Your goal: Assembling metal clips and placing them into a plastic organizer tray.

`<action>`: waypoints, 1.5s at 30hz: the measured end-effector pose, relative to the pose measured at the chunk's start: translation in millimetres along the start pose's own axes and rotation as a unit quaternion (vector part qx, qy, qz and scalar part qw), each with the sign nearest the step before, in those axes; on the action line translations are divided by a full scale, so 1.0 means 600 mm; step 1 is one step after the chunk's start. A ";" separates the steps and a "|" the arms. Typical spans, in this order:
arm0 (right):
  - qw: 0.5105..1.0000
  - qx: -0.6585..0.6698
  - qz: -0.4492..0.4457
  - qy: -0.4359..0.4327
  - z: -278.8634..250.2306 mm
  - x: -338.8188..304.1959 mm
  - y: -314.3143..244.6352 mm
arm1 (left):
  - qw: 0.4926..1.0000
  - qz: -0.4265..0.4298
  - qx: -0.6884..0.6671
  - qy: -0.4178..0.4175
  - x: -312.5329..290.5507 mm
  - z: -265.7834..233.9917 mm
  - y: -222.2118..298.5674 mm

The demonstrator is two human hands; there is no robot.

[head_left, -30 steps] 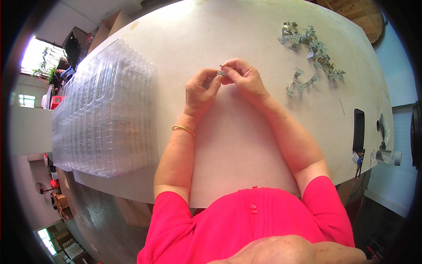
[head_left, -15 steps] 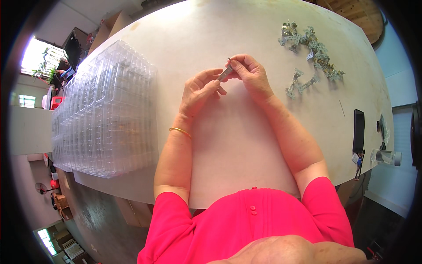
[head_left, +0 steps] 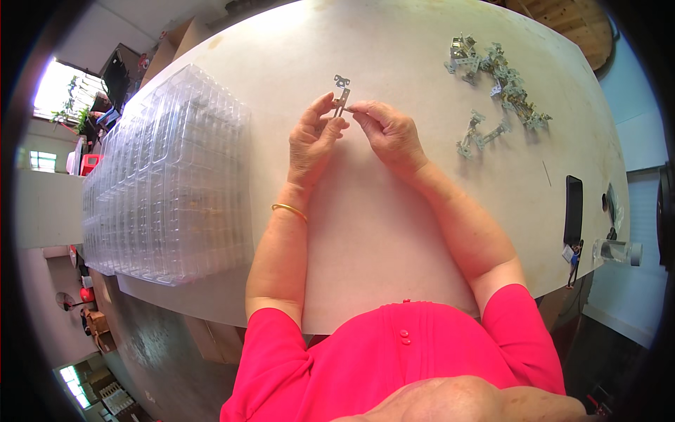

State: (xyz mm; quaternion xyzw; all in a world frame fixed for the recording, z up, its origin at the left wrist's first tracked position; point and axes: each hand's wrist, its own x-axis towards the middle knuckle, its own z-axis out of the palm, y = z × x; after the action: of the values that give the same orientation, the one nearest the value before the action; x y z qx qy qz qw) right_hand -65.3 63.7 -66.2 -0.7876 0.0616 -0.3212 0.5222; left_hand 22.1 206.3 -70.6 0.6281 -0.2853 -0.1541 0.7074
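Note:
A small metal bracket [head_left: 342, 96] with holes and a winged end stands upright between my two hands, above the middle of the table. My left hand [head_left: 314, 144] pinches its lower part between thumb and fingers. From the other side, the fingertips of my right hand [head_left: 391, 133] close together at the bracket's lower edge; whether they hold a separate small part there is too small to tell. To the right lies a pile of similar metal brackets [head_left: 508, 81], with a few set apart [head_left: 480, 133] nearer to me.
Stacked clear plastic trays [head_left: 169, 176] rise at the left of the white table [head_left: 380, 246]. Along the right edge are a black phone [head_left: 574, 209], a clear bottle [head_left: 616, 251] lying on its side, and a thin needle-like rod [head_left: 547, 173].
The bracket has turned from slanting between both hands to upright, its winged end now showing. My right hand has shifted left and down to its lower edge.

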 end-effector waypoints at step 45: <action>0.935 0.300 0.187 0.027 -0.019 0.023 0.023 | 0.995 -0.077 -0.042 -0.036 -0.005 0.010 0.011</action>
State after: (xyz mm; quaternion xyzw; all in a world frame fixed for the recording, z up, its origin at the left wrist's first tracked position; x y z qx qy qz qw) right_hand -57.5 42.9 -69.3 -0.5594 0.1223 -0.2428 0.7830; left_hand 15.3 204.0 -64.4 0.6116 -0.2551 -0.2427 0.7085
